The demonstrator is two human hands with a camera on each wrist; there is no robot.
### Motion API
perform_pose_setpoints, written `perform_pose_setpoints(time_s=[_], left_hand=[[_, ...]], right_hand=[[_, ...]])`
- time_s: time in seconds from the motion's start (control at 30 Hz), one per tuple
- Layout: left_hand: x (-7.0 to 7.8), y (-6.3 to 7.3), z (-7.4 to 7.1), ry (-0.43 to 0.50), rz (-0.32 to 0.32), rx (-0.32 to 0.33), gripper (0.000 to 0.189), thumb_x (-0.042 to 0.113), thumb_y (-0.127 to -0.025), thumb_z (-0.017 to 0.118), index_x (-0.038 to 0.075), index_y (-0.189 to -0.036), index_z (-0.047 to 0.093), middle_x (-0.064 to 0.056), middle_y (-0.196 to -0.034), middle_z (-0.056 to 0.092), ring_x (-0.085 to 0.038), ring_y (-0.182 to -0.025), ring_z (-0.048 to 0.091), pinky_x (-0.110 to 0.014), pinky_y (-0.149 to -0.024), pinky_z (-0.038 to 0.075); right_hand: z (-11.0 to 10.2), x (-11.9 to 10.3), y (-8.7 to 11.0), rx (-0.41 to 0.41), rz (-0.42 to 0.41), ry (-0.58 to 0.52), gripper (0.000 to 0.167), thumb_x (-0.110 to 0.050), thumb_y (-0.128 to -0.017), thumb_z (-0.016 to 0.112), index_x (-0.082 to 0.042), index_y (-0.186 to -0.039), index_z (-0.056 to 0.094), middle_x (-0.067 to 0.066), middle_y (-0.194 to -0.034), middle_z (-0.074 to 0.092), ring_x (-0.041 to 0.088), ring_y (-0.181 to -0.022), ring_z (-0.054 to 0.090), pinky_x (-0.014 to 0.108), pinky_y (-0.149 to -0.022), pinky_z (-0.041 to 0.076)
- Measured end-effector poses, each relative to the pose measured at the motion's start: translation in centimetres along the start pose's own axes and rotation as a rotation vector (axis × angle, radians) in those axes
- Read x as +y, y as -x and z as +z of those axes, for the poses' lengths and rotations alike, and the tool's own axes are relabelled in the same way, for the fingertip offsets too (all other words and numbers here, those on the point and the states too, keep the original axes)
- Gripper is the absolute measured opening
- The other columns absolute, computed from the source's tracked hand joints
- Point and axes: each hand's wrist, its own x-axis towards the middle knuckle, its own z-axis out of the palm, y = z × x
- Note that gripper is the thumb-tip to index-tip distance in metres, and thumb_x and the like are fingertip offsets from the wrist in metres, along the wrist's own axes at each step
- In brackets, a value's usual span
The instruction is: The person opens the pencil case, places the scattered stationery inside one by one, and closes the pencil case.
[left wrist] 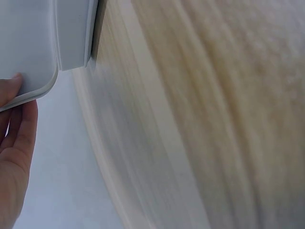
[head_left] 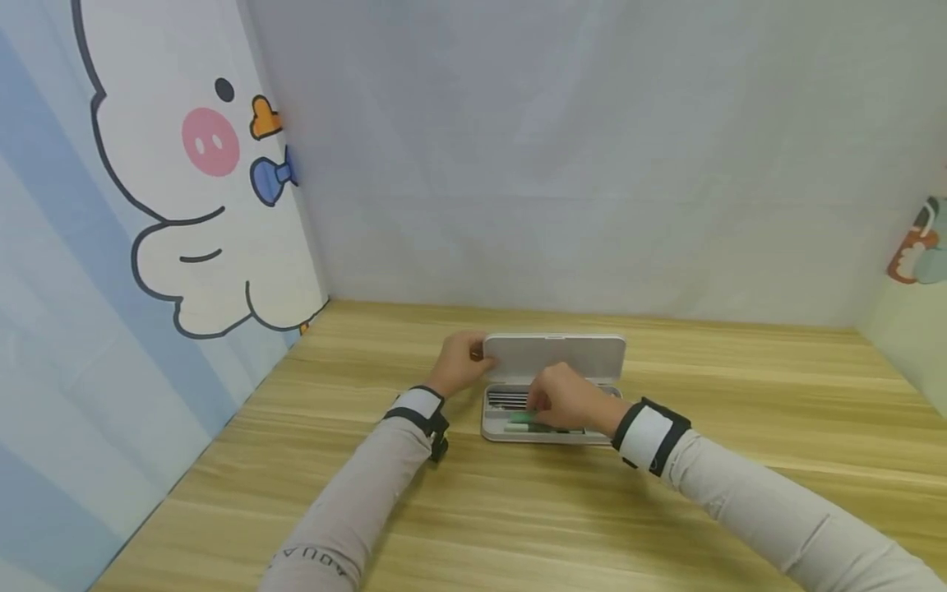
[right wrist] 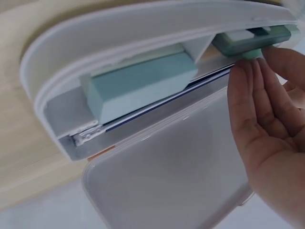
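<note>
A white pencil case (head_left: 497, 432) lies on the table with its lid (head_left: 518, 352) raised at the back. My left hand (head_left: 459, 363) pinches the lid's left edge, thumb on the inside and fingers behind, as the left wrist view shows. Over the case's middle, my right hand (head_left: 568, 398) reaches in with bent fingers. Its fingertips pinch a small green object (head_left: 522, 418), mostly hidden by the hand. In the right wrist view, a pale blue eraser block (right wrist: 143, 86) and a green translucent item (right wrist: 252, 40) sit in the case. Several dark, slim pencils (head_left: 506, 399) line the back compartment.
The wood-grain table (head_left: 399, 518) extends around the case. Behind it stands a pale fabric backdrop (head_left: 592, 164). On the left is a blue-and-white curtain with a cartoon duck (head_left: 170, 82). Bands with small devices (head_left: 654, 436) circle both wrists.
</note>
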Motion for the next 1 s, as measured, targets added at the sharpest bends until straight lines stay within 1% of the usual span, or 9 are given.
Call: perform_pose_setpoints(time_s=[0.2, 0.3, 0.4, 0.5, 0.6, 0.7, 0.8, 0.93, 1.0], left_hand=[[-0.3, 0.3, -0.1, -0.016, -0.009, 0.004, 0.016, -0.009, -0.087, 0.075, -0.008, -0.104, 0.075, -0.024, -0.105, 0.077, -0.037, -0.093, 0.075, -0.038, -0.084, 0.066], [-0.3, 0.4, -0.1, -0.019, -0.02, 0.001, 0.017, -0.008, -0.087, 0.076, -0.008, -0.104, 0.075, -0.024, -0.105, 0.078, -0.036, -0.093, 0.076, -0.038, -0.084, 0.066], [-0.5, 0.4, -0.1, -0.014, -0.03, -0.003, 0.018, -0.008, -0.087, 0.076, -0.008, -0.105, 0.075, -0.024, -0.106, 0.078, -0.036, -0.093, 0.075, -0.038, -0.084, 0.066], [-0.6, 0.4, -0.1, -0.012, -0.034, -0.002, 0.018, -0.008, -0.087, 0.076, -0.008, -0.105, 0.075, -0.024, -0.105, 0.077, -0.037, -0.093, 0.075, -0.039, -0.084, 0.066], [-0.6, 0.3, -0.3, -0.022, -0.026, 0.002, 0.017, -0.008, -0.088, 0.075, -0.007, -0.105, 0.075, -0.024, -0.106, 0.077, -0.037, -0.093, 0.075, -0.039, -0.083, 0.066], [-0.7, 0.1, -0.5, -0.03, -0.024, 0.005, 0.017, -0.008, -0.088, 0.075, -0.008, -0.105, 0.075, -0.024, -0.106, 0.077, -0.037, -0.094, 0.076, -0.04, -0.084, 0.066], [-0.7, 0.1, -0.7, -0.033, -0.028, 0.002, 0.016, -0.008, -0.087, 0.075, -0.008, -0.103, 0.074, -0.025, -0.104, 0.077, -0.037, -0.093, 0.075, -0.04, -0.084, 0.066], [-0.8, 0.2, -0.6, -0.034, -0.036, -0.015, 0.015, -0.008, -0.087, 0.075, -0.009, -0.102, 0.074, -0.025, -0.103, 0.077, -0.038, -0.093, 0.076, -0.039, -0.084, 0.066], [-0.9, 0.2, -0.5, -0.022, -0.024, -0.021, 0.015, -0.008, -0.087, 0.075, -0.008, -0.102, 0.074, -0.025, -0.104, 0.077, -0.038, -0.093, 0.076, -0.038, -0.084, 0.066]], right_hand=[[0.0, 0.5, 0.2, 0.004, -0.014, 0.013, 0.008, 0.005, -0.082, 0.078, 0.001, -0.089, 0.079, 0.01, -0.084, 0.078, 0.016, -0.077, 0.072, 0.026, -0.069, 0.062], [-1.1, 0.6, 0.7, 0.042, -0.03, 0.0, 0.01, 0.003, -0.084, 0.078, 0.002, -0.094, 0.079, 0.011, -0.086, 0.078, 0.018, -0.078, 0.073, 0.029, -0.07, 0.063], [-3.1, 0.8, 1.2, 0.115, -0.024, -0.051, 0.014, 0.0, -0.088, 0.078, 0.004, -0.101, 0.077, 0.013, -0.092, 0.079, 0.022, -0.082, 0.074, 0.033, -0.075, 0.065], [-5.8, 1.4, 1.5, 0.222, -0.011, -0.077, 0.018, -0.004, -0.091, 0.077, 0.006, -0.107, 0.076, 0.017, -0.097, 0.079, 0.028, -0.086, 0.075, 0.042, -0.079, 0.065], [-8.4, 2.8, 1.6, 0.327, 0.028, -0.052, 0.021, -0.004, -0.093, 0.075, 0.007, -0.111, 0.074, 0.021, -0.1, 0.077, 0.034, -0.09, 0.074, 0.049, -0.084, 0.064], [-9.9, 4.9, 1.5, 0.368, 0.073, -0.005, 0.022, -0.002, -0.093, 0.073, 0.009, -0.113, 0.073, 0.026, -0.103, 0.075, 0.04, -0.094, 0.072, 0.054, -0.087, 0.062], [-10.0, 7.3, 1.3, 0.327, 0.117, 0.02, 0.025, 0.0, -0.091, 0.074, 0.013, -0.112, 0.071, 0.031, -0.105, 0.073, 0.044, -0.095, 0.071, 0.056, -0.087, 0.062], [-8.6, 10.3, 1.3, 0.172, 0.172, 0.003, 0.03, 0.0, -0.09, 0.073, 0.015, -0.115, 0.07, 0.032, -0.108, 0.074, 0.046, -0.099, 0.072, 0.056, -0.088, 0.062], [-7.5, 11.8, 1.3, 0.095, 0.178, 0.002, 0.03, -0.001, -0.088, 0.074, 0.012, -0.115, 0.071, 0.028, -0.106, 0.076, 0.042, -0.097, 0.074, 0.052, -0.086, 0.063]])
